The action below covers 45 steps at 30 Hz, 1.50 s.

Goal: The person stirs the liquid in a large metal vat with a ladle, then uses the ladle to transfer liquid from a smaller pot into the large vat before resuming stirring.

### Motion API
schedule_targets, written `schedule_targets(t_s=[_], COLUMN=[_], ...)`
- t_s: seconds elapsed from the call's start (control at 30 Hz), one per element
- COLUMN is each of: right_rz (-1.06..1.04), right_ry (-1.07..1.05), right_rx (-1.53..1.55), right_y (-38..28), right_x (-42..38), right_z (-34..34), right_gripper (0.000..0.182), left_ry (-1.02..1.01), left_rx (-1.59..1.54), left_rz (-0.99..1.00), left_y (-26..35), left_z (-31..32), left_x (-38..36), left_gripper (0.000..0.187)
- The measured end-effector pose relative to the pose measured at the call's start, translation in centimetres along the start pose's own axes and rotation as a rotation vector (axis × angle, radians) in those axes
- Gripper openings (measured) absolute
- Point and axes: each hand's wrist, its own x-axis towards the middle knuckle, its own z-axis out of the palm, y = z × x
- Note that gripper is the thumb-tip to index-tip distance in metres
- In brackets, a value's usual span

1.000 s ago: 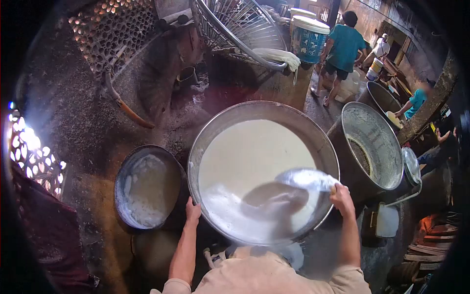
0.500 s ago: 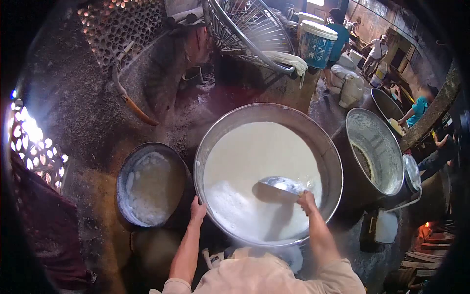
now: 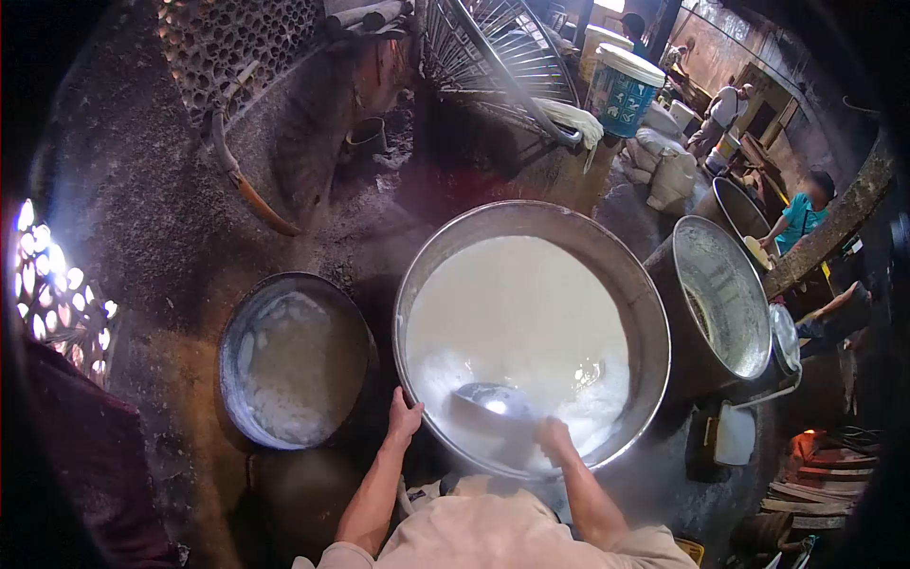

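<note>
In front of me stands a large round metal pot (image 3: 646, 303) of milky white liquid (image 3: 517, 303), with froth near its close side. My left hand (image 3: 406, 417) is closed on the pot's near left rim. In my right hand (image 3: 555, 438) is the handle end of a shiny metal scoop (image 3: 493, 402). The scoop's bowl lies tilted at the liquid's surface, left of that hand. Where it meets the liquid, its lower edge is hard to make out. My right fingers are partly blurred but wrapped round the handle.
Left of the pot is a smaller basin (image 3: 230, 379) with cloudy, frothy liquid. A tall metal vat (image 3: 749, 322) stands to the right, and a fire (image 3: 806, 442) glows at lower right. Behind are a lidded bucket (image 3: 621, 95), sacks (image 3: 673, 178) and co-workers, one in a teal shirt (image 3: 802, 224).
My right hand has drawn the scoop left and closer to my body through the liquid. My left hand stays on the rim. The view has shifted slightly.
</note>
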Motion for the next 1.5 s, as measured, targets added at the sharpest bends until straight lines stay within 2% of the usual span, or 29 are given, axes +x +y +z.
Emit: schedule_targets(t_s=[0.13, 0.23, 0.27, 0.3, 0.33, 0.4, 0.47, 0.5, 0.53, 0.57, 0.6, 0.63, 0.67, 0.83, 0.93, 1.03, 1.17, 1.23, 1.3, 1.37, 1.4, 1.43, 1.5], right_rz=[0.029, 0.054, 0.003, -0.046, -0.015, -0.099, -0.229, -0.221, -0.297, -0.413, -0.552, -0.453, -0.451, -0.294, -0.312, -0.277, -0.231, -0.324, -0.292, -0.199, -0.26, -0.257, -0.253], right_ry=[-0.048, -0.108, -0.114, -0.121, -0.148, -0.175, -0.089, -0.009, 0.044, 0.174, 0.285, 0.23, 0.235, 0.09, 0.061, 0.053, 0.059, 0.03, 0.022, 0.039, 0.024, 0.022, 0.011], right_rx=[0.024, 0.018, 0.037, 0.057, 0.053, 0.064, -0.088, -0.276, -0.32, -0.453, -0.441, -0.377, -0.445, -0.588, -0.731, -0.731, -0.725, -0.757, -0.768, -0.757, -0.782, -0.781, -0.758], right_y=[-3.8, -6.0, -6.8, -7.6, -10.1, -12.2, -16.8, -19.9, -21.2, -21.3, -22.3, -24.1, -24.6, -22.7, -19.0, -12.4, -8.3, -6.8, -4.8, -2.2, -0.8, 0.0, 1.4], right_x=[-3.8, -4.8, -4.8, -4.9, -5.2, -3.9, -3.0, -2.5, -0.8, 2.0, 3.4, 4.3, 6.0, 9.7, 9.4, 12.1, 9.4, 7.1, 6.2, 5.6, 5.1, 4.2, 2.5], right_z=[0.0, -0.8, -1.5, -2.1, -3.3, -5.1, -6.6, -6.7, -6.5, -5.4, -4.4, -3.6, -2.8, -1.1, -1.0, -0.4, -1.6, -2.9, -3.6, -4.3, -5.0, -5.8, -7.6], right_gripper=[0.023, 0.023, 0.024, 0.025, 0.025, 0.024, 0.026, 0.027, 0.028, 0.027, 0.027, 0.027, 0.027, 0.027, 0.029, 0.03, 0.034, 0.026, 0.027, 0.035, 0.028, 0.028, 0.026], left_ry=[-0.073, -0.034, 0.01, -0.09, -0.106, -0.121, -0.107, -0.094, -0.144, -0.148, -0.1, -0.051, -0.124, -0.143, -0.133, -0.088, -0.05, -0.075, -0.041, -0.041, -0.035, -0.029, -0.064], left_rx=[0.017, 0.046, 0.071, -0.004, -0.006, -0.018, -0.063, -0.11, -0.097, -0.092, -0.021, 0.05, 0.007, 0.042, 0.061, 0.068, 0.033, 0.024, 0.025, -0.028, -0.02, -0.012, -0.002], left_rz=[-0.006, 0.058, 0.094, 0.025, 0.013, 0.039, 0.108, 0.179, 0.123, 0.123, 0.123, 0.125, 0.056, 0.016, -0.006, 0.002, 0.018, 0.028, -0.02, -0.036, -0.014, 0.007, -0.033], left_y=[0.1, -0.6, -1.3, -2.1, -1.9, -3.6, -4.0, -3.9, -1.4, -2.1, -3.2, -3.9, -3.6, -2.4, -1.2, -1.5, -2.0, -1.7, -1.2, -1.3, -2.2, -3.7, -1.7], left_z=[-0.6, -0.5, -0.1, -0.1, -0.2, 0.5, 0.6, 0.7, -0.6, -0.3, 0.4, 0.8, 0.4, -0.1, -0.5, -0.1, 0.2, 0.0, 0.1, 0.3, 0.5, 1.0, 0.5], left_x=[0.5, 0.5, 0.8, 1.3, 1.3, 2.0, 2.2, 2.1, 1.2, 1.3, 1.7, 1.8, 1.9, 1.6, 1.2, 1.0, 1.2, 1.1, 0.8, 0.8, 1.4, 2.1, 1.1], left_gripper=[0.049, 0.052, 0.053, 0.057, 0.058, 0.058, 0.058, 0.058, 0.062, 0.062, 0.064, 0.065, 0.069, 0.069, 0.069, 0.067, 0.066, 0.065, 0.065, 0.064, 0.064, 0.064, 0.064])
